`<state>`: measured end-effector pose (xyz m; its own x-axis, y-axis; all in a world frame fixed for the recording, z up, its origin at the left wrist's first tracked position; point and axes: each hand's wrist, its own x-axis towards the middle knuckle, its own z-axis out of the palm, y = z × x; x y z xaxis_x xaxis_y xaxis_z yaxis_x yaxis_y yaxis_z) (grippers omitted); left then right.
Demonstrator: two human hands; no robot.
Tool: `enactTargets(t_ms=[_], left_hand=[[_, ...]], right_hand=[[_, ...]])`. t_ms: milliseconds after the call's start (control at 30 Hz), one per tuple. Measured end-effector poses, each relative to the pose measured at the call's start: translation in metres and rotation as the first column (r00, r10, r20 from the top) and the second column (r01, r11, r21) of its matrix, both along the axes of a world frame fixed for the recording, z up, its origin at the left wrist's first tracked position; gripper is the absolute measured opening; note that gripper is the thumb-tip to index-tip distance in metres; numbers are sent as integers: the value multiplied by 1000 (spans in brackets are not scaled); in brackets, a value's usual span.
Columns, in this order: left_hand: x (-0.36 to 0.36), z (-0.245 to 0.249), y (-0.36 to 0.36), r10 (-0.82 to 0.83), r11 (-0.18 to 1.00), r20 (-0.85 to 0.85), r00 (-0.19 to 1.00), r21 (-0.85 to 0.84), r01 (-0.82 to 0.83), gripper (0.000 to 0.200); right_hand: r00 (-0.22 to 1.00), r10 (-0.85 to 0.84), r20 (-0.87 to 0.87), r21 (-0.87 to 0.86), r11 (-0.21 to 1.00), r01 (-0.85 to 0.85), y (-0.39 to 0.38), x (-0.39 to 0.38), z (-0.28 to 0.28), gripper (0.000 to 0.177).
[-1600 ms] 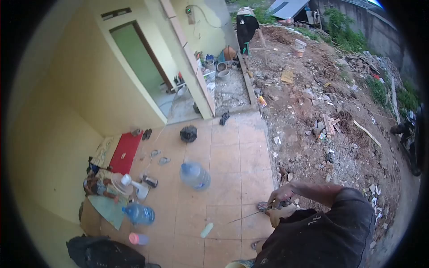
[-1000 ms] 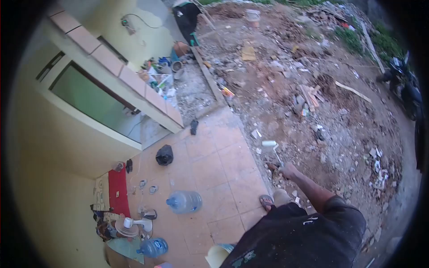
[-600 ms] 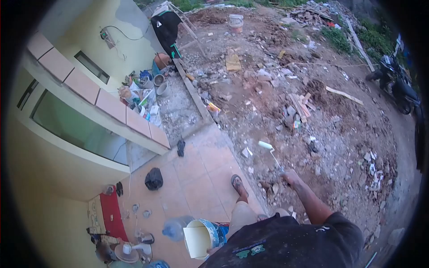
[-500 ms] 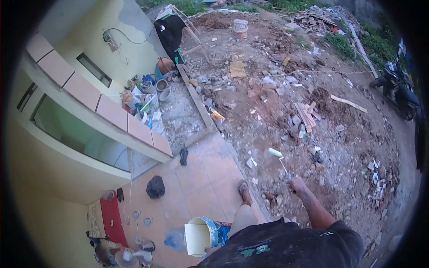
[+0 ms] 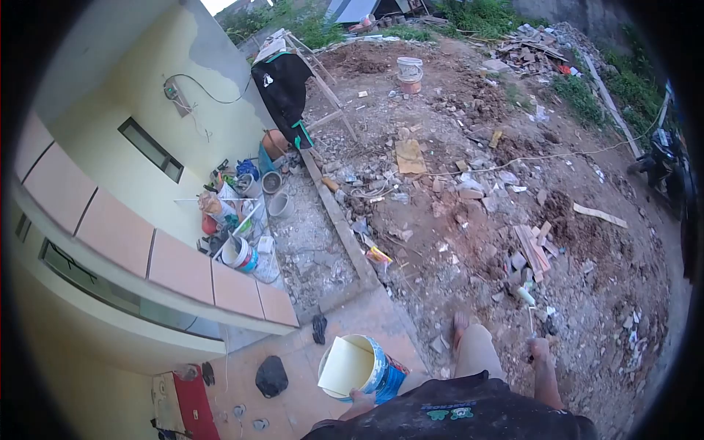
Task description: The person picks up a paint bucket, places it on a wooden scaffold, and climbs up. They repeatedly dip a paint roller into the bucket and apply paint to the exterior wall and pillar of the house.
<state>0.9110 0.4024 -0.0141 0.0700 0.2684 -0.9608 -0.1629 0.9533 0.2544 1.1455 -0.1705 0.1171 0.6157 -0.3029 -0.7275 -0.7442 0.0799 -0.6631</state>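
Observation:
My right hand is wrapped round the handle of a paint roller, whose pale sleeve points away from me over the rubble. At the front of my body, my left hand grips the near rim of a blue and white paint bucket. A flat pale-yellow board stands tilted inside the bucket's mouth, beside pale paint. My fingers on the bucket are partly hidden behind its edge. One foot is on the rubble beyond the tiled floor.
A low tiled wall runs along the left. Buckets and tools crowd behind it. A black bag lies on the tiles. Wood scraps and stones litter the uneven ground. A motorbike stands at right.
I have stepped off the tiles onto the rubble, and my view has shifted. The bucket has moved forward with my left hand; the roller remains in my right.

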Motion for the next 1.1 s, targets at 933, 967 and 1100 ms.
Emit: enactTargets(t_ms=[933,967,1100], left_hand=[[848,-15,83,-860,106,-390,328,493,863,57],[881,-15,91,-861,43,-422,284,496,867,57],[991,-3,107,-812,-152,-565,147,448,881,57]], right_hand=[[874,466,136,-76,885,-460,198,985,61,13],[874,463,149,-79,886,-456,209,1013,76,13],[852,490,183,-106,872,-479,234,1116,99,12]])
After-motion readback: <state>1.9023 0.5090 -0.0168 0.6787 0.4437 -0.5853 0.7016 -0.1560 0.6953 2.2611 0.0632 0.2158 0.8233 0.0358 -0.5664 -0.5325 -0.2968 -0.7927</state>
